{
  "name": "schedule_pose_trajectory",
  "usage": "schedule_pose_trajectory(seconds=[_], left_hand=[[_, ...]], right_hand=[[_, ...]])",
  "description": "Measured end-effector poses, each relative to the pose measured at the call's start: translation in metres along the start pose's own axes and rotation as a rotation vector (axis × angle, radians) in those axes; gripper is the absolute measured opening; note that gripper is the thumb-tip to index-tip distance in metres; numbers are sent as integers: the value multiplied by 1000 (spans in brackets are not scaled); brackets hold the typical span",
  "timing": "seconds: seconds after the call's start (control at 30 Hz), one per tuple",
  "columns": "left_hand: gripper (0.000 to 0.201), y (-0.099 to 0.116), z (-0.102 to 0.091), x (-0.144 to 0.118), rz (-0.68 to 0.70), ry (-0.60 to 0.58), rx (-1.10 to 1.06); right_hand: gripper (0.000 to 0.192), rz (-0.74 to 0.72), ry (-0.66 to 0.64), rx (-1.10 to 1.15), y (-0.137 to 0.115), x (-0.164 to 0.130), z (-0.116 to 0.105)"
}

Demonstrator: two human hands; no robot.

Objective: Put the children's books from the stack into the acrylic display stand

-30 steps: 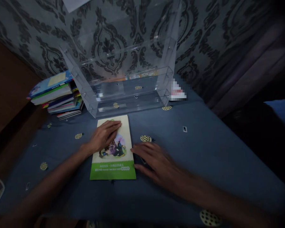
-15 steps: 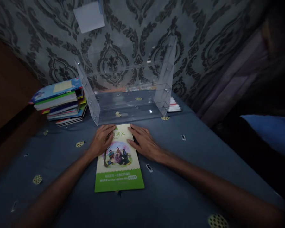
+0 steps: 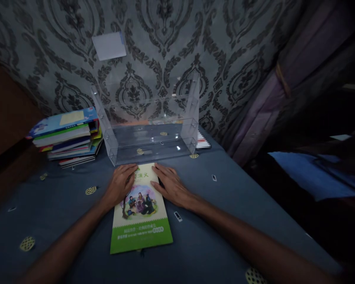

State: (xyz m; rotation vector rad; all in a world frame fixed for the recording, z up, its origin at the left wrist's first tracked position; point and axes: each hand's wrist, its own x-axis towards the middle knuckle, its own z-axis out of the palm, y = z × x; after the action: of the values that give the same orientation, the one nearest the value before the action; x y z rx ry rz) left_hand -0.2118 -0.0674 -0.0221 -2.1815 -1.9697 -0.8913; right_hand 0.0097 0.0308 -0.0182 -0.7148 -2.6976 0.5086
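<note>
Both spread loosely, clasping nothing: left grip (image 3: 120, 184), right grip (image 3: 172, 186); cream-and-green rectangular paperback (image 3: 141, 209) partly beneath; likely straightening; lifting needs pinch.

A blue table (image 3: 239, 197) bears a cream and green book (image 3: 141, 209), a clear stand (image 3: 149, 136) and a stack of books (image 3: 69, 138).

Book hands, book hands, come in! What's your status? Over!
Left hand, right hand: open, on top part of book. Book flat on table, cover up. Clear rack close behind it. Over.
</note>
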Motion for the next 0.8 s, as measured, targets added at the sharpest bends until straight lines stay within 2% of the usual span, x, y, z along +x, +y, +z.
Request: schedule_pose_trajectory(seconds=[0.4, 0.57, 0.8], left_hand=[[35, -4, 4, -1, -1, 9, 25], [35, -4, 9, -2, -7, 64, 22], [36, -5, 14, -3, -24, 84, 7]], right_hand=[[57, 18, -28, -8, -3, 0, -3], [56, -26, 23, -21, 4, -1, 4], [55, -66, 62, -57, 10, -1, 9]])
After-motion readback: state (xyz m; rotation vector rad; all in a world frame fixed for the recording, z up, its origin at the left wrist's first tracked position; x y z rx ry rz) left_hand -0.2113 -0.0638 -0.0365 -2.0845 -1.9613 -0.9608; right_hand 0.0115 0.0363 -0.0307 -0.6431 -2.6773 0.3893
